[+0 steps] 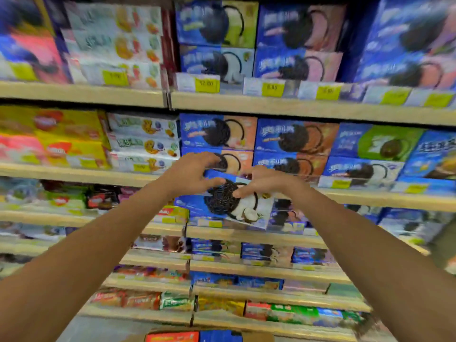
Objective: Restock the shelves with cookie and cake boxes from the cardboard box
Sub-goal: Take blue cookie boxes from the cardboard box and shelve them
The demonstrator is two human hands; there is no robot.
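My left hand and right hand both grip the blue cookie box by its top edge. It hangs tilted below them, long axis left-right, just in front of the stacked boxes.

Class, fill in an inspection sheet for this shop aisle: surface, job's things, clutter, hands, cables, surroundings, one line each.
Surface: pale shelves stacked with boxes; yellow price tags along the front edges.
Job's things: blue cookie box, tilted, held in front of the shelves; cardboard box at the bottom edge, with a red pack showing inside.
Clutter: nothing seen.
Hands: left hand and right hand both grip the cookie box near its top edge.
Cables: nothing seen.
Surroundings: snack packs on the lower shelves; the picture is blurred, so labels cannot be read.
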